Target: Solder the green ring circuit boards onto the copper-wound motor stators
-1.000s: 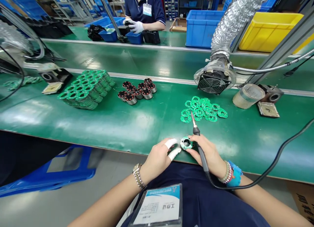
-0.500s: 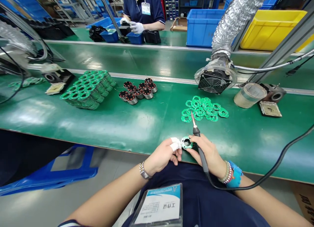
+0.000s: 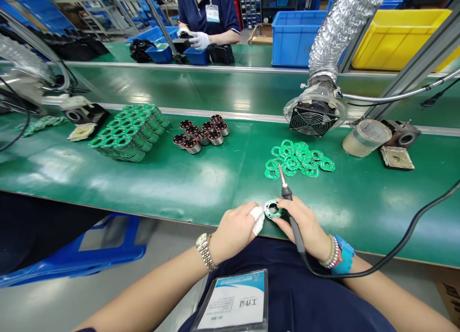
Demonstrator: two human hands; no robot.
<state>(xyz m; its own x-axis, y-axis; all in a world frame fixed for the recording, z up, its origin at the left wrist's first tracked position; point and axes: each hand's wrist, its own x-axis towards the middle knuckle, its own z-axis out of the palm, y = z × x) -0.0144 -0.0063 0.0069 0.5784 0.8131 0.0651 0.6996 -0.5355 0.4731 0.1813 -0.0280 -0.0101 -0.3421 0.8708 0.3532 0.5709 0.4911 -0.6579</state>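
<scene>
Between the thumb and fingers of my right hand (image 3: 304, 222) is a green ring-shaped board (image 3: 273, 209), near the table's front edge. The same hand carries a soldering iron (image 3: 295, 231), its tip pointing away from me, towards loose green ring boards (image 3: 298, 157). My left hand (image 3: 239, 226), with white covers on its fingertips, is closed at the left side of the held board; what its fingers pinch is too small to make out. Further left stand several copper-wound motor parts (image 3: 203, 136) and a stack of green board panels (image 3: 125, 131).
A fan on a silver duct (image 3: 312, 121) hangs behind the loose boards. At the right are a round tub (image 3: 364, 139) and an iron stand (image 3: 404, 135). Another stand (image 3: 81, 114) is at the left. Across the table, a person in white gloves (image 3: 200, 40) works.
My left hand has turned over so its back faces up more, and its lower fingers have curled in. My right hand, the board and the iron are nearly unmoved.
</scene>
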